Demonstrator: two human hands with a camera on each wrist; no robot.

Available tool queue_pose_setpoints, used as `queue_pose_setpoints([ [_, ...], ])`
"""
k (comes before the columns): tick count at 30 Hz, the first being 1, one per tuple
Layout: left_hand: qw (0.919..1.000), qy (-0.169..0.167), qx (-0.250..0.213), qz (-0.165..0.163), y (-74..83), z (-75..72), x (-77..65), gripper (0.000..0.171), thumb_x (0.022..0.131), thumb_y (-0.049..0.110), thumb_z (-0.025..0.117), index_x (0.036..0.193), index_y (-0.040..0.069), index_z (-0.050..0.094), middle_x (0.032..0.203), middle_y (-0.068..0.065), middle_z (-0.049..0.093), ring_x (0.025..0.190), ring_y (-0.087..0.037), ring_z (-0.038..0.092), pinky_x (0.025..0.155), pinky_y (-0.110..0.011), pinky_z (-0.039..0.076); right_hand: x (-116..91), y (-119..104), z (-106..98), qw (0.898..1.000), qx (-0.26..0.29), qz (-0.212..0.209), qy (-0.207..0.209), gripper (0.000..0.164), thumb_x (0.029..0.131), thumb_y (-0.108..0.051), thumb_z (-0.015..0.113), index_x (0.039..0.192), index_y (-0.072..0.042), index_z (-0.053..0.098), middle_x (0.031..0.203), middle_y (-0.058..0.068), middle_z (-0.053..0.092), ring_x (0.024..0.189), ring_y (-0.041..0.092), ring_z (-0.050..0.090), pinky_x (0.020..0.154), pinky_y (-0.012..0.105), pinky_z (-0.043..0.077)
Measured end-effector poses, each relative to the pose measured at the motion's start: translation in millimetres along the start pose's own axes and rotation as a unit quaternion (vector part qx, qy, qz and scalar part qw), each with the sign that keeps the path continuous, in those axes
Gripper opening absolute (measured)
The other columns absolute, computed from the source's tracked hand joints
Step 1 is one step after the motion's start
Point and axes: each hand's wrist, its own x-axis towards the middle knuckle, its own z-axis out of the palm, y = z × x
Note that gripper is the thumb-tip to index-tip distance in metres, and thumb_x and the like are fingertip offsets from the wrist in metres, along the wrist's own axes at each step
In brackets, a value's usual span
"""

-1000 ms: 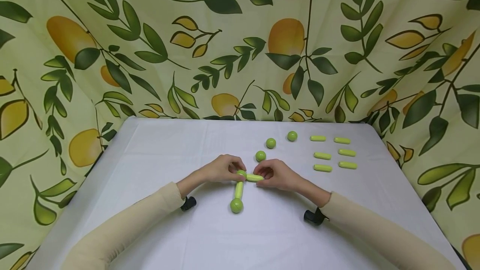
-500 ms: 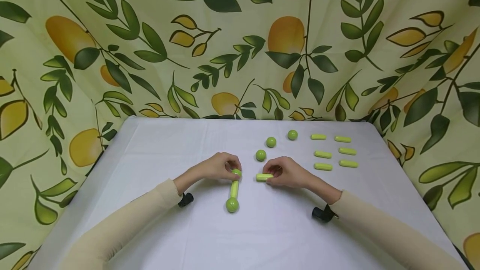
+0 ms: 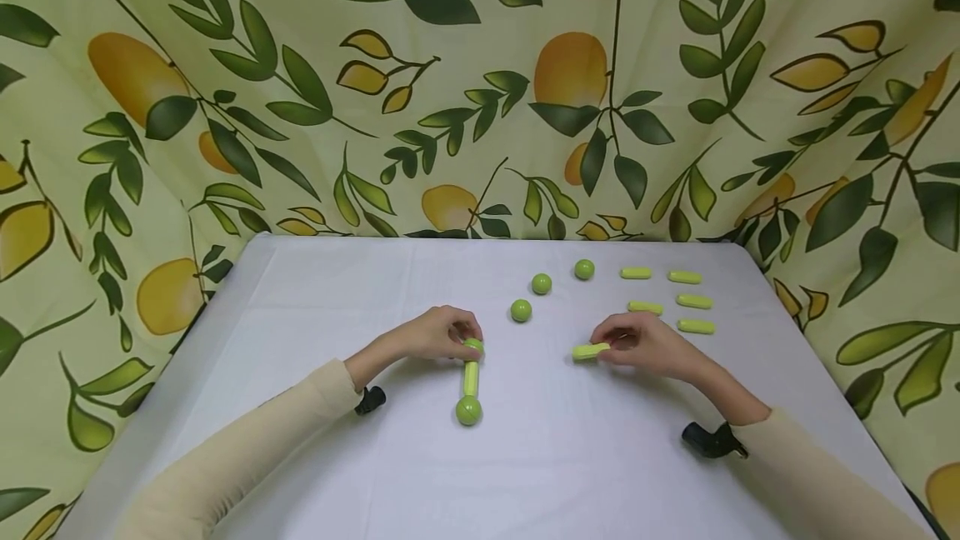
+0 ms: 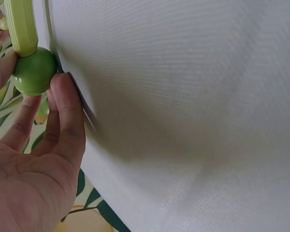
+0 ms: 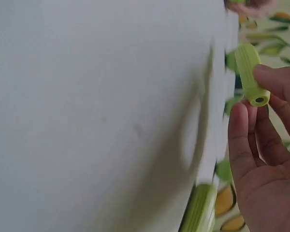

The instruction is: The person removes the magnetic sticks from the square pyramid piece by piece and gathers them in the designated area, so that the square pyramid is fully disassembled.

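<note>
In the head view my left hand pinches a green ball between thumb and fingers. That ball caps the far end of a light green ribbed rod, and a second green ball sits on the rod's near end. Off to the right, my right hand holds a separate ribbed rod by thumb and fingertips, its free end pointing left. From the right wrist, a dark round spot shows in the end face of this held rod. The two hands are well apart.
Three loose green balls, one of them the nearest ball, lie in a slanting row beyond the hands. Several rods, such as the far-right rod, lie in two columns at the back right of the white table. A patterned curtain surrounds it.
The rod in my right hand has come away from the ball and moved right with the hand. My left hand shifted slightly left with the ball and keeps its pinch.
</note>
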Motion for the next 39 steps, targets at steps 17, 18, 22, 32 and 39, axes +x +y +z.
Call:
queue_pose_setpoints([
  [17,1.0,-0.001,0.004,-0.009,2.0,-0.5,-1.0,0.018,0.091,0.019,0.08,0.103,0.01,0.07,0.098,0.002,0.066,0.089,-0.012,0.062,0.079,-0.025,0.053,-96,36,-62,0.986,-0.079,0.06,0.134,0.021,0.085,0.003,0.08,0.104,-0.004,0.075,0.103,0.01,0.071,0.087,0.008,0.065,0.071,0.017,0.053],
  [18,1.0,-0.001,0.002,-0.008,1.9,-0.4,-1.0,0.018,0.091,0.019,0.08,0.103,0.01,0.07,0.098,0.002,0.066,0.089,-0.012,0.062,0.079,-0.025,0.053,-99,38,-63,0.985,-0.086,0.063,0.136,0.02,0.085,0.003,0.08,0.104,-0.004,0.075,0.103,0.009,0.071,0.086,0.007,0.064,0.07,0.017,0.053],
  [22,1.0,-0.002,0.0,-0.008,1.3,-0.2,-1.2,0.018,0.091,0.019,0.08,0.103,0.01,0.07,0.098,0.002,0.066,0.089,-0.012,0.062,0.079,-0.025,0.053,-106,48,-67,0.981,-0.096,0.085,0.142,0.019,0.085,0.001,0.081,0.102,-0.005,0.076,0.101,0.004,0.071,0.085,0.007,0.063,0.068,0.018,0.053],
  [32,0.9999,-0.003,0.005,-0.01,0.7,0.2,-1.2,0.018,0.091,0.02,0.08,0.102,0.011,0.07,0.098,0.003,0.065,0.088,-0.012,0.061,0.077,-0.026,0.053,-110,52,-70,0.977,-0.103,0.1,0.16,0.02,0.085,0.0,0.082,0.103,-0.003,0.075,0.101,0.006,0.071,0.085,0.005,0.064,0.067,0.02,0.054],
  [39,0.9999,-0.001,0.012,-0.01,0.5,-0.1,-0.6,0.019,0.091,0.021,0.08,0.103,0.011,0.07,0.098,0.003,0.065,0.089,-0.012,0.061,0.08,-0.025,0.053,-109,51,-72,0.976,-0.123,0.097,0.153,0.023,0.084,0.0,0.082,0.106,-0.004,0.075,0.103,0.011,0.07,0.085,0.004,0.065,0.069,0.018,0.054],
])
